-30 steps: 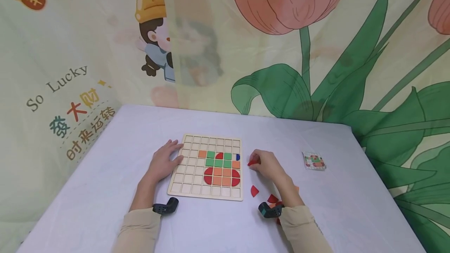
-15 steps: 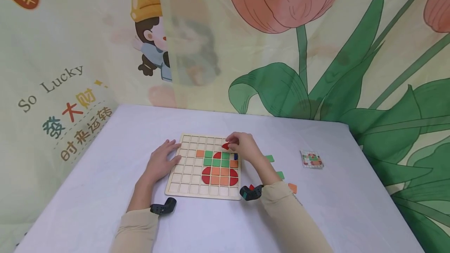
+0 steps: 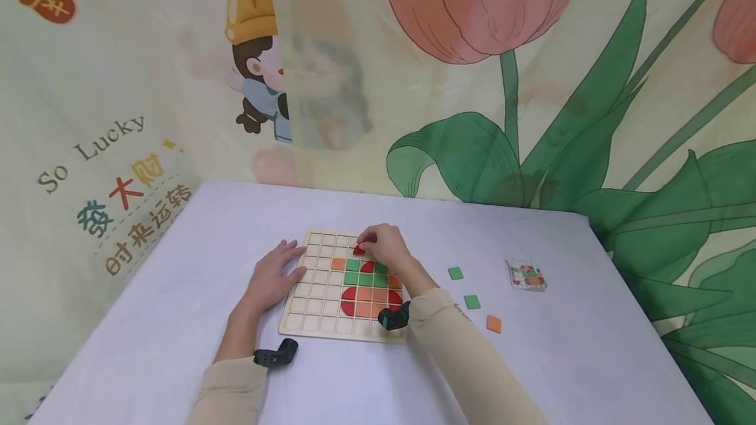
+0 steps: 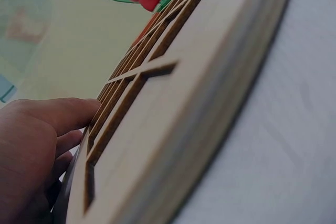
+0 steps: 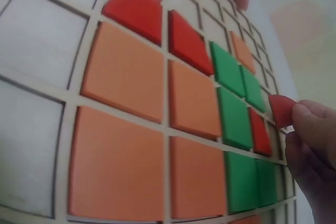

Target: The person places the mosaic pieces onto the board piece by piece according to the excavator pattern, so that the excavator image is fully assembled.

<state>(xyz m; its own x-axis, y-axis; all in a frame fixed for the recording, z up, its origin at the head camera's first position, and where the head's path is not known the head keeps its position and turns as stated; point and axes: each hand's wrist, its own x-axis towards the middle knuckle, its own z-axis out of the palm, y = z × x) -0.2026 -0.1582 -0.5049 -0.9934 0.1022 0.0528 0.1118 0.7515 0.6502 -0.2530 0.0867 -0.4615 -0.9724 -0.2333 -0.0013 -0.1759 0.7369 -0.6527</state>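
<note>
A wooden grid board [image 3: 313, 323] lies on the table, with orange, green and red flat pieces set in its cells. My left hand [image 3: 272, 281] rests at the board's left edge, fingers fairly straight. Over the upper rows, my right hand [image 3: 385, 246] pinches a red quarter-circle piece [image 5: 282, 110] between thumb and finger. In the right wrist view this piece stands tilted beside the green squares [image 5: 234, 119] and a seated red quarter piece [image 5: 260, 131]. The left wrist view also shows the held red piece [image 4: 150, 0] at the far side of the grid. My right forearm hides the board's right part.
Right of the board lie two loose green squares, one farther back [image 3: 455, 273] and one nearer [image 3: 472, 302], plus an orange square [image 3: 493, 324]. A small pattern card [image 3: 527, 275] sits farther right. Printed cloth hangs behind the table's back edge.
My right hand has carried the red piece from the table right of the board leftward and over its upper rows. My left hand stays at the left edge.
</note>
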